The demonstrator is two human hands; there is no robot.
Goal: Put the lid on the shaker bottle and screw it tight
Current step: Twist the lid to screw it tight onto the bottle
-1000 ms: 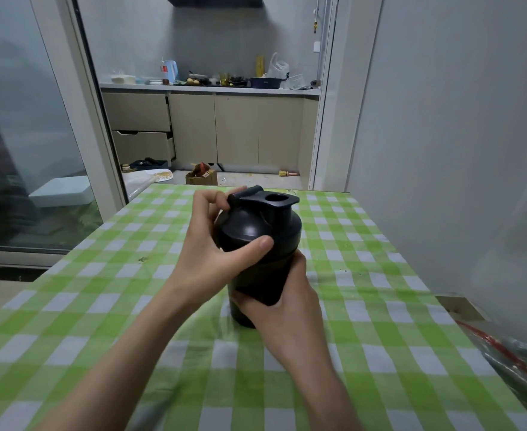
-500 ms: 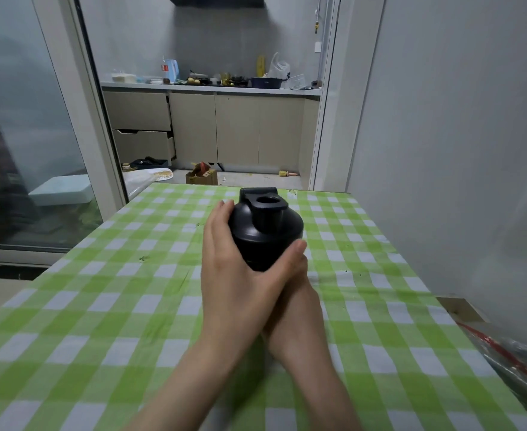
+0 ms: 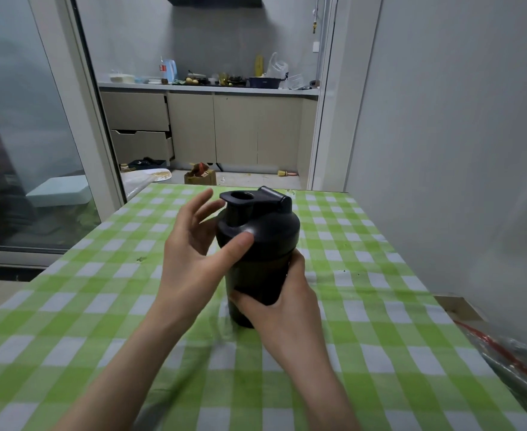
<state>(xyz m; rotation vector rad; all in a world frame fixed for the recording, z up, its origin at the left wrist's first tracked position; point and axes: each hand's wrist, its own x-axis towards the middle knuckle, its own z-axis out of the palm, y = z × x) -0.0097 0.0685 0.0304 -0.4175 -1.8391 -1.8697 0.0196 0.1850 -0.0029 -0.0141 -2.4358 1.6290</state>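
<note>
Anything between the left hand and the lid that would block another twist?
Nothing visible. The left hand is at the lid, thumb on it, fingers spread open beside it. The right hand holds the shaker bottle below.

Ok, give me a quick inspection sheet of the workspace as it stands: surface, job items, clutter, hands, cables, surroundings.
Surface: table under a green and white checked cloth.
Job's things: black shaker bottle upright on the cloth; lid seated on top, spout cap flipped open. How tight it is cannot be told.
Clutter: crumpled clear plastic bag at the table's right edge.
Hands: right hand wraps the bottle's body; left hand is open, thumb on the lid, fingers spread off it.
Cables: nothing seen.
Surroundings: grey wall on the right; kitchen counter crowded with items beyond the doorway; glass sliding door on the left.
</note>
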